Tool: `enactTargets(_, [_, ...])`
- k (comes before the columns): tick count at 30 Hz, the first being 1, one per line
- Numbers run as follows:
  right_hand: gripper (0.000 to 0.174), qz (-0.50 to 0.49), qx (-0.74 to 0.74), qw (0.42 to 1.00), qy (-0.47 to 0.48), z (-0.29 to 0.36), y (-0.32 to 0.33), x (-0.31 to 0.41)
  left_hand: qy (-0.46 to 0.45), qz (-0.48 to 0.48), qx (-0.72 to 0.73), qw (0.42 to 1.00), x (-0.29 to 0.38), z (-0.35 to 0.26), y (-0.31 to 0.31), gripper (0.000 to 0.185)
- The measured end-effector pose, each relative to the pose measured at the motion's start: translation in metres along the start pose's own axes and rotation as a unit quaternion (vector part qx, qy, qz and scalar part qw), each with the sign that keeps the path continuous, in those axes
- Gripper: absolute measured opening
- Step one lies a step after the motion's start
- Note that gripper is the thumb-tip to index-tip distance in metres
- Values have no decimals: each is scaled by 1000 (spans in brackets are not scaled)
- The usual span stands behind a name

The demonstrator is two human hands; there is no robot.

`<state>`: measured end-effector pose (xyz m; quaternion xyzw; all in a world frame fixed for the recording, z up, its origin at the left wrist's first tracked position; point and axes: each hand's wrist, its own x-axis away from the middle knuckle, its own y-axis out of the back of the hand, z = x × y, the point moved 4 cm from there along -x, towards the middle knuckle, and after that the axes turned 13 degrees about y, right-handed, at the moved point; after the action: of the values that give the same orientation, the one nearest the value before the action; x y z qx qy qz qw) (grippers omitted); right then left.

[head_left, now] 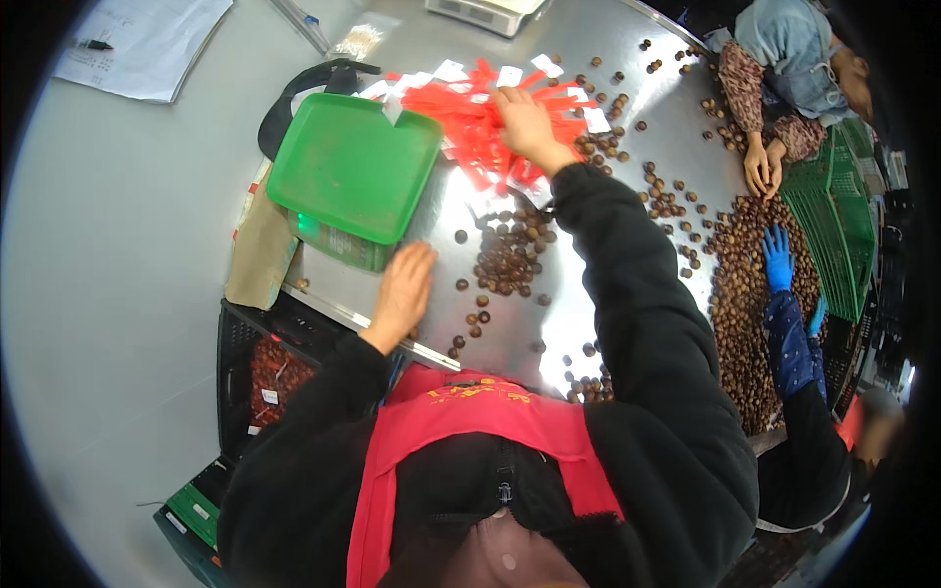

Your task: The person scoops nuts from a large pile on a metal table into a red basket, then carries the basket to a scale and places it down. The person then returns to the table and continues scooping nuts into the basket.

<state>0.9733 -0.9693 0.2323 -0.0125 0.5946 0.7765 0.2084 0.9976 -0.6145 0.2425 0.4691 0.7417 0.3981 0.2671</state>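
Observation:
My right hand reaches onto a pile of red mesh bags with white tags; its fingers touch the bags, and their undersides are hidden. My left hand is blurred, back up with fingers extended, beside the near corner of a scale with a green lit display. Nothing shows in that hand. On top of the scale sits a green plastic tray, a white tag overlapping its far rim. Between my arms, a loose cluster of round brown nuts, resembling chestnuts, lies on the metal table.
At right, two co-workers' hands and a blue-gloved hand are at a large nut heap beside green crates. Another scale stands at the far edge. A black crate below left holds filled red bags.

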Motion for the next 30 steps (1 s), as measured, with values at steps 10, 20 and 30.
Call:
enactTargets(10, [44, 40, -53, 997, -33, -50, -68, -42, 44, 50, 147, 987, 18, 5, 20, 38])
enactTargets(20, [64, -220, -405, 887, -30, -74, 125, -95, 12, 24, 194, 981, 20, 23, 37, 32])
enactTargets(30, [55, -402, -473, 776, 110, 20, 312, 65, -45, 34, 222, 973, 4, 1, 46, 24])
